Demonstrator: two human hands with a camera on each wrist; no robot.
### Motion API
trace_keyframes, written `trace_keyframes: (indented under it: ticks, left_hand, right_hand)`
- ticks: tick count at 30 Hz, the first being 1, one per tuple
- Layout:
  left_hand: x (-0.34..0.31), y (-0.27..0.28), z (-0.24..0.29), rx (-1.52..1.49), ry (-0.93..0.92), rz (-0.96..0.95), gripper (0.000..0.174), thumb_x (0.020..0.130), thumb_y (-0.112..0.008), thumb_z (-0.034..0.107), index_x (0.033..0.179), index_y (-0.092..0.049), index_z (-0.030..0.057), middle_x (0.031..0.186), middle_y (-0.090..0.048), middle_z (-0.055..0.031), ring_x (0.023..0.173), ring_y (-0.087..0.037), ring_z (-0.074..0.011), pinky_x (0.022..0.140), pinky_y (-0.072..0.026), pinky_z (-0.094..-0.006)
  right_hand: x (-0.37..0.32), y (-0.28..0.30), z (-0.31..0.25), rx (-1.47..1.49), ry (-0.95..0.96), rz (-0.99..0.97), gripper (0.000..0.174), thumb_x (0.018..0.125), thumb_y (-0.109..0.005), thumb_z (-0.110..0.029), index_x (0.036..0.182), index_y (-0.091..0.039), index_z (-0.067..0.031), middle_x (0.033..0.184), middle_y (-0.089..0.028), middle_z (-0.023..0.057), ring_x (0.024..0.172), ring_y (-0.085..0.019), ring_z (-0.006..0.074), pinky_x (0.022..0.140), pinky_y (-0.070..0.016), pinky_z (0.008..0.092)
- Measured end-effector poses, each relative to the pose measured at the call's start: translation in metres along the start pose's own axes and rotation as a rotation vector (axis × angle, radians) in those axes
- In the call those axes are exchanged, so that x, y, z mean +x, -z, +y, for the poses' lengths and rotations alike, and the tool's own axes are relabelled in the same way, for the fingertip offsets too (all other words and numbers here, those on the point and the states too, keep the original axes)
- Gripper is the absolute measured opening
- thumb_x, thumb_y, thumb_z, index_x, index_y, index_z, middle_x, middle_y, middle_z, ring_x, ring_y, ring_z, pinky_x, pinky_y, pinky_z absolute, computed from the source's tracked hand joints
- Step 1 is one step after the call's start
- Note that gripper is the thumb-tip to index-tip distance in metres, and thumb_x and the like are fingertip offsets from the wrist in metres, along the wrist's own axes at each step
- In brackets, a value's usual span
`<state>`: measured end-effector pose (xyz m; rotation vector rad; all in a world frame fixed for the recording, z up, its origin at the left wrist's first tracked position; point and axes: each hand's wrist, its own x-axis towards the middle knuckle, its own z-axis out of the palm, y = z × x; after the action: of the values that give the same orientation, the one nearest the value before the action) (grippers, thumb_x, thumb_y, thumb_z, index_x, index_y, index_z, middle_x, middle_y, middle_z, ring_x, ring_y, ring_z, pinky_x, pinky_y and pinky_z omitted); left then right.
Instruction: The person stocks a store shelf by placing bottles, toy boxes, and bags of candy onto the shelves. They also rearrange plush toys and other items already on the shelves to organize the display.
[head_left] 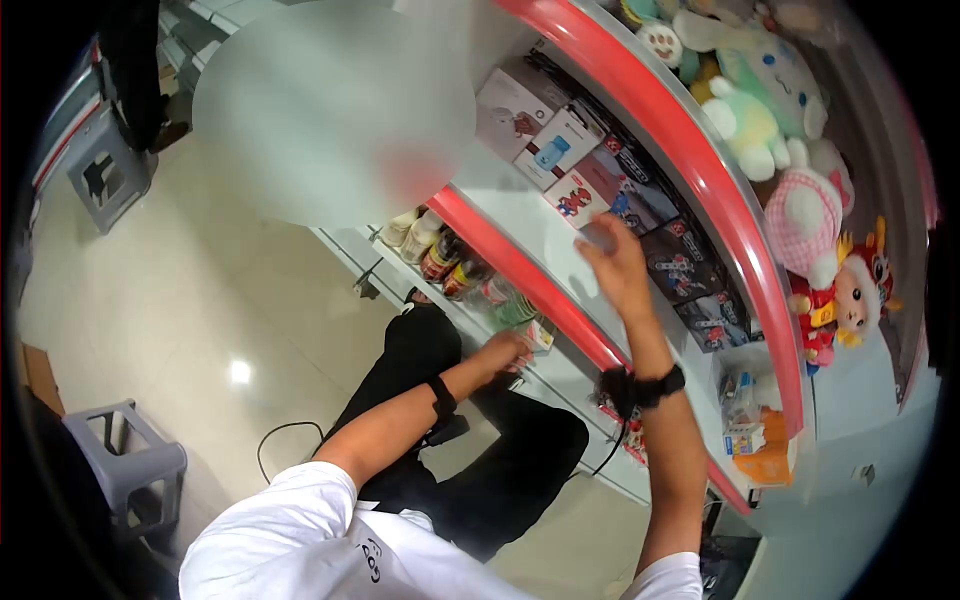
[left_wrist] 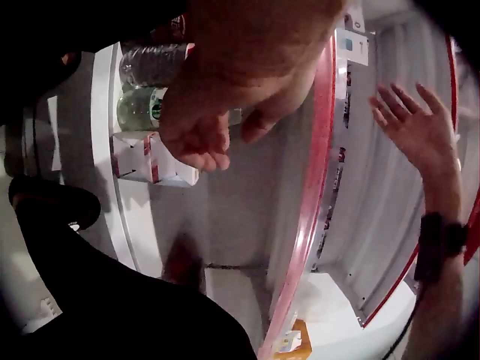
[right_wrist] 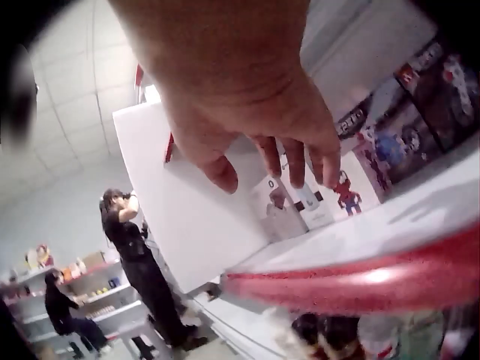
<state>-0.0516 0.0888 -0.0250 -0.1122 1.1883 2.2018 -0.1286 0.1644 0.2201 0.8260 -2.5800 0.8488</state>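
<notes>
My left hand (left_wrist: 225, 105) hangs loosely curled at the lower shelf, next to a white box with red stripes (left_wrist: 135, 159); in the left wrist view its fingers overlap the box's edge. Beside that box lie a green-tinted bottle (left_wrist: 137, 109) and a clear bottle (left_wrist: 154, 66). Over the upper shelf, my right hand (head_left: 618, 265) reaches with fingers extended and nothing in its grasp. Nearest to it stands a white box with a red-and-blue figure (right_wrist: 347, 196). A box with a blue bottle picture (head_left: 556, 150) and dark toy boxes (head_left: 680, 262) stand in the same row.
Red curved shelf edges (head_left: 690, 130) run above and below the right hand. Plush toys (head_left: 770, 90) fill the top shelf. Bottled drinks (head_left: 440, 258) line the lower shelf. Grey stools (head_left: 130, 460) stand on the floor at left. Two people (right_wrist: 135, 255) are in the background.
</notes>
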Motion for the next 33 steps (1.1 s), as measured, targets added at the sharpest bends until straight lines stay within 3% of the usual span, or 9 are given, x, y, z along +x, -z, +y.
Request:
trace_keyframes:
  ticks: [3,5,8,11,20,22,24,28,33]
  left_hand:
    - [0.004,0.003,-0.005,0.012,-0.015,0.012,0.016,0.082,-0.057,0.017,0.095,-0.061,0.0081,0.088,-0.065,-0.0028,0.076,-0.059,-0.0114,0.065,-0.0469,-0.0248]
    - [0.002,0.003,-0.005,0.024,-0.033,0.027,0.014,0.082,-0.058,0.017,0.093,-0.062,0.0082,0.086,-0.065,-0.0018,0.075,-0.059,-0.0097,0.063,-0.0472,-0.0249]
    - [0.0,0.007,-0.005,0.026,-0.048,0.02,0.014,0.083,-0.058,0.017,0.093,-0.062,0.0085,0.086,-0.065,-0.0011,0.074,-0.058,-0.0091,0.062,-0.0471,-0.0243]
    - [0.0,0.011,-0.003,0.012,-0.058,0.042,0.013,0.084,-0.057,0.017,0.092,-0.062,0.0089,0.085,-0.065,-0.0005,0.073,-0.058,-0.0083,0.061,-0.0466,-0.0237]
    - [-0.002,0.019,0.008,0.016,-0.061,0.029,0.014,0.083,-0.058,0.018,0.093,-0.061,0.009,0.085,-0.066,-0.0007,0.074,-0.059,-0.0095,0.064,-0.046,-0.0241]
    - [-0.003,0.019,0.006,0.023,-0.079,0.013,0.014,0.083,-0.059,0.019,0.093,-0.061,0.0089,0.085,-0.066,-0.0009,0.073,-0.059,-0.0092,0.063,-0.0457,-0.0238]
    - [-0.004,0.019,0.003,0.017,-0.084,0.017,0.014,0.083,-0.059,0.019,0.092,-0.061,0.0087,0.085,-0.066,-0.001,0.073,-0.058,-0.0091,0.063,-0.0457,-0.0238]
    - [-0.007,0.021,0.004,0.009,-0.1,0.016,0.014,0.082,-0.06,0.019,0.09,-0.061,0.0078,0.085,-0.065,-0.001,0.072,-0.057,-0.0088,0.062,-0.0454,-0.0237]
    - [0.007,0.033,-0.011,0.045,-0.09,0.001,0.015,0.084,-0.054,0.016,0.094,-0.06,0.0071,0.083,-0.063,-0.0026,0.07,-0.053,-0.0107,0.059,-0.0439,-0.0249]
  right_hand:
    - [0.072,0.006,0.001,-0.09,-0.055,-0.084,0.055,0.073,-0.071,-0.016,0.122,-0.05,0.0016,0.12,-0.055,0.0211,0.114,-0.051,0.0345,0.097,-0.0397,0.0388]
    - [0.108,-0.004,0.034,-0.382,0.169,0.021,0.07,0.072,-0.071,-0.017,0.131,-0.04,0.0012,0.134,-0.043,0.0232,0.126,-0.038,0.0382,0.106,-0.0307,0.0411]
    - [0.135,-0.017,0.031,-0.507,0.075,-0.01,0.078,0.07,-0.073,-0.018,0.135,-0.034,0.0007,0.141,-0.034,0.0228,0.131,-0.031,0.0374,0.111,-0.0241,0.0418]
    - [0.142,-0.029,0.03,-0.661,0.168,-0.041,0.08,0.069,-0.074,-0.018,0.136,-0.034,0.0008,0.14,-0.035,0.023,0.133,-0.03,0.036,0.112,-0.023,0.0415]
    - [0.145,-0.031,0.01,-0.438,0.158,-0.08,0.056,0.066,-0.076,-0.01,0.116,-0.05,-0.0031,0.116,-0.046,0.0188,0.11,-0.047,0.0357,0.094,-0.0392,0.0417]
    - [0.138,-0.033,0.01,-0.44,0.154,-0.069,0.061,0.065,-0.076,-0.01,0.12,-0.048,-0.0053,0.12,-0.045,0.0183,0.111,-0.047,0.0361,0.095,-0.0391,0.0413]
    - [0.13,-0.037,0.0,-0.622,0.234,0.158,0.068,0.064,-0.076,-0.011,0.125,-0.046,-0.008,0.12,-0.049,0.0183,0.11,-0.047,0.0376,0.095,-0.0393,0.042]
    - [0.112,-0.031,-0.031,-0.712,0.118,-0.057,0.074,0.063,-0.076,-0.011,0.129,-0.043,-0.0095,0.118,-0.052,0.0185,0.11,-0.048,0.0383,0.095,-0.0386,0.0433]
    - [0.043,-0.003,-0.071,-0.341,0.265,0.19,0.074,0.062,-0.075,-0.009,0.129,-0.043,-0.0079,0.121,-0.051,0.0173,0.109,-0.05,0.0365,0.095,-0.041,0.0422]
